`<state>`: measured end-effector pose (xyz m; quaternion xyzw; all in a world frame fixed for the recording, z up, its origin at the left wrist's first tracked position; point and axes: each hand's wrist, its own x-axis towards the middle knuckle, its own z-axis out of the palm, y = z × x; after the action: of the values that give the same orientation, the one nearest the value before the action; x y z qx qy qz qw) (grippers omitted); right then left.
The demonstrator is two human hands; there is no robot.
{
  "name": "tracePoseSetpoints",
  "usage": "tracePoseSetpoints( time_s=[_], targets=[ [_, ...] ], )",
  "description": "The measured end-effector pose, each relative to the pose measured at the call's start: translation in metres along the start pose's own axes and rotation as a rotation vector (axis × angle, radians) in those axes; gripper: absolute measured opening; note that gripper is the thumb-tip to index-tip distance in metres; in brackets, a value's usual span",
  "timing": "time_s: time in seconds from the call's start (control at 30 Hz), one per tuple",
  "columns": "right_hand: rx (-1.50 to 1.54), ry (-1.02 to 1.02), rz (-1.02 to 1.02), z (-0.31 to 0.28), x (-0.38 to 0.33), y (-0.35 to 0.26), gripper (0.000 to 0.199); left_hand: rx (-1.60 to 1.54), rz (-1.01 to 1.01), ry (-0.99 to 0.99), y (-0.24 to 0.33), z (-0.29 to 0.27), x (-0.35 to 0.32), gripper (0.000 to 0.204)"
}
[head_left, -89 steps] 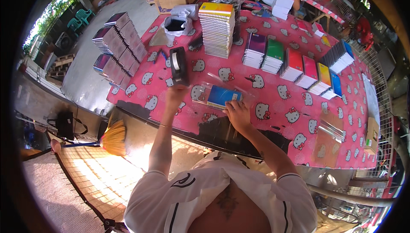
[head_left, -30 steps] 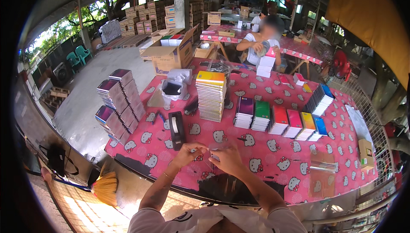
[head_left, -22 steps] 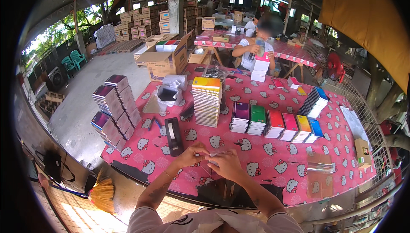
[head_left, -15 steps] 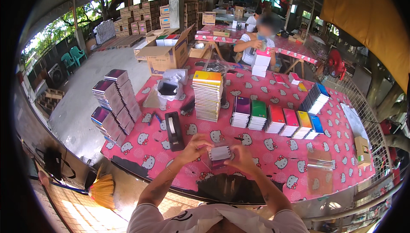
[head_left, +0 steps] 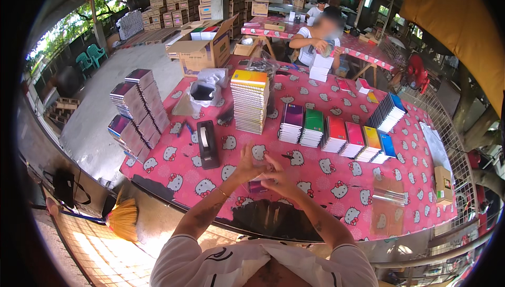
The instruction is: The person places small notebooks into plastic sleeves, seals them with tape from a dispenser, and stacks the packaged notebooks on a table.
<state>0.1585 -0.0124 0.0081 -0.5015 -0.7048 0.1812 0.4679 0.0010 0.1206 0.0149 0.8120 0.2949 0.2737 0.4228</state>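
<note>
My left hand (head_left: 246,168) and my right hand (head_left: 281,178) meet over a small purple-covered notebook stack (head_left: 256,187) close to the table's near edge. Fingers of both hands are stretched out and apart, and they hide most of that stack. Left of them lies a black tape dispenser (head_left: 208,147) with a roll in it. Beyond it stands a tall stack of yellow-covered spiral notebooks (head_left: 249,103). To the right runs a row of shorter stacks, among them purple (head_left: 291,123), green (head_left: 311,128) and red (head_left: 334,134) ones.
Tall notebook stacks (head_left: 138,113) rise at the table's left edge. Clear plastic sleeves (head_left: 388,208) and a small brown box (head_left: 443,186) lie at right. Across the pink table (head_left: 326,213), a person (head_left: 315,45) handles white stacks. An open carton (head_left: 197,58) stands behind.
My hands have come closer together and now cover the notebook stack, whose white pages showed between them before. My view has shifted slightly. The person opposite has leaned over the white stack.
</note>
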Motion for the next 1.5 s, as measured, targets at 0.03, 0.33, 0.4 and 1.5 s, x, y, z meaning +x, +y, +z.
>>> tracePoseSetpoints(
  time_s=[0.03,0.33,0.4,1.5],
  targets=[
    [0.054,0.055,0.03,0.001,0.001,0.007,0.037,-0.232,-0.109,0.01,0.005,-0.003,-0.006,0.112],
    [0.554,-0.108,0.287,-0.006,0.05,0.012,0.038,-0.723,-0.112,-0.154,-0.018,-0.021,-0.024,0.035],
    [0.457,-0.008,0.279,-0.006,0.049,0.005,0.04,-0.549,-0.112,-0.181,-0.03,-0.028,-0.025,0.032],
    [-0.13,-0.127,0.015,-0.019,0.016,-0.015,0.037,0.495,0.398,-0.076,0.039,-0.045,-0.06,0.062]
  ],
)
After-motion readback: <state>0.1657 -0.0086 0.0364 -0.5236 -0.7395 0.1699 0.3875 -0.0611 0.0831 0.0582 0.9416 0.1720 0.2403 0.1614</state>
